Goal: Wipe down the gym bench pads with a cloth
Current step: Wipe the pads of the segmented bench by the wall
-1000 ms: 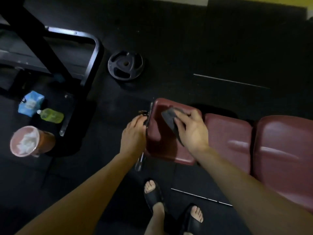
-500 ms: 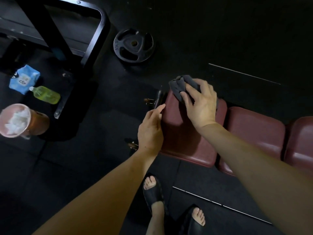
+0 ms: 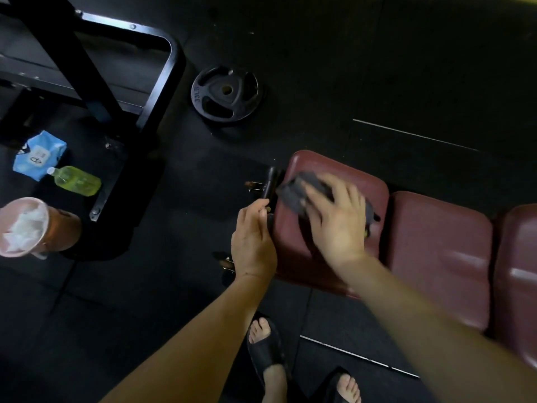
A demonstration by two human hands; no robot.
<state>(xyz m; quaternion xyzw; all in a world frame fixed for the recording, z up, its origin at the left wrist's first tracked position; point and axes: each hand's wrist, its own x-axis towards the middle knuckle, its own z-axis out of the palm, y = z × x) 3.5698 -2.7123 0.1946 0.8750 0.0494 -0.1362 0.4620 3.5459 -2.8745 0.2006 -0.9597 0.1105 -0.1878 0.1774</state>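
Currently the right hand [image 3: 337, 219] is pressing the dark cloth [image 3: 296, 190] flat under spread fingers on the end pad [image 3: 325, 266] of the maroon bench, while the left hand [image 3: 252, 242] is resting against that pad's edge, fingers curled by the black handle [image 3: 268, 184]. Judging by position, wiping is under way on this pad only; the middle pad [image 3: 441, 257] and far pad [image 3: 520, 280] are seemingly awaiting their turn.

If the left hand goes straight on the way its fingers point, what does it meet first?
Most likely the black handle at the end of the pad: the left hand points up along that edge, fingertips already at it. Depth is unclear.
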